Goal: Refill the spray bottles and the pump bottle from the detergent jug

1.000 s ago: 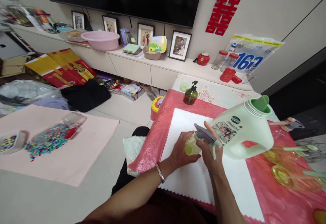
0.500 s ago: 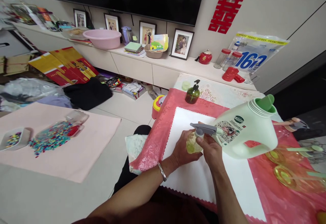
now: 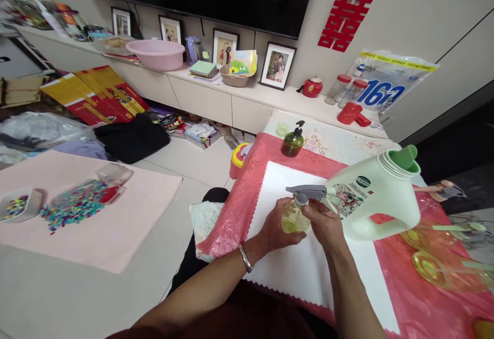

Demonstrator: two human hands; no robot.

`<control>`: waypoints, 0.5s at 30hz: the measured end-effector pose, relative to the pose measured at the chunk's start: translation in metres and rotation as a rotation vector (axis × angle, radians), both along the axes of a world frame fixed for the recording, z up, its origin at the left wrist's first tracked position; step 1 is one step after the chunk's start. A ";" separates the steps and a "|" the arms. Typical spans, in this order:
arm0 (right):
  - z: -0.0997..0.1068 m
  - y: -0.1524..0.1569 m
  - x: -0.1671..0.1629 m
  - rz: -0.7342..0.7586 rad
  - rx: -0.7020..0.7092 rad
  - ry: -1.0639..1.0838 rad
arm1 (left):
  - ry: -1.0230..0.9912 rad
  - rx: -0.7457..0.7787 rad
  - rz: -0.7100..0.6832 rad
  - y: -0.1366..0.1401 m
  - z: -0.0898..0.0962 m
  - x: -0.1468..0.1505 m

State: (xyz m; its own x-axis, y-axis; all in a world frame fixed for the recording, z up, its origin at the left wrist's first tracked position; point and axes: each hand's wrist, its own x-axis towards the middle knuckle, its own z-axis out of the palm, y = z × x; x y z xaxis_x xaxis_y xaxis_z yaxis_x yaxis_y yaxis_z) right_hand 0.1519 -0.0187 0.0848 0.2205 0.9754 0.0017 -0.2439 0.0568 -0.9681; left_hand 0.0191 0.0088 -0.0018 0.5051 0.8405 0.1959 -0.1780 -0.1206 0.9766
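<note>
My left hand (image 3: 276, 231) wraps the yellow spray bottle (image 3: 294, 216) while my right hand (image 3: 322, 223) pinches its neck, just beside the green jug (image 3: 376, 197), both grips closed.

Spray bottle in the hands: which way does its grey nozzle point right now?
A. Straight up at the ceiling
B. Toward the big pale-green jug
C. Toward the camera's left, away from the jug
C: the spray bottle, held by the left hand and right hand, has its grey nozzle tip pointing left, while the jug lies to its right.
</note>
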 end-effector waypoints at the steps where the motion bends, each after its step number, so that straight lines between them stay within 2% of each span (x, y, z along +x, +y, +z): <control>1: 0.002 0.001 0.000 0.003 0.004 0.003 | -0.014 -0.010 -0.014 0.000 0.001 -0.001; 10: 0.013 0.007 -0.001 0.039 -0.032 0.072 | -0.201 -0.054 -0.129 0.002 0.014 -0.008; 13: 0.016 0.008 -0.002 0.052 -0.022 0.112 | -0.211 -0.099 -0.240 0.003 0.019 -0.015; 15: 0.016 0.010 -0.005 0.042 0.000 0.137 | -0.184 -0.112 -0.262 0.004 0.021 -0.020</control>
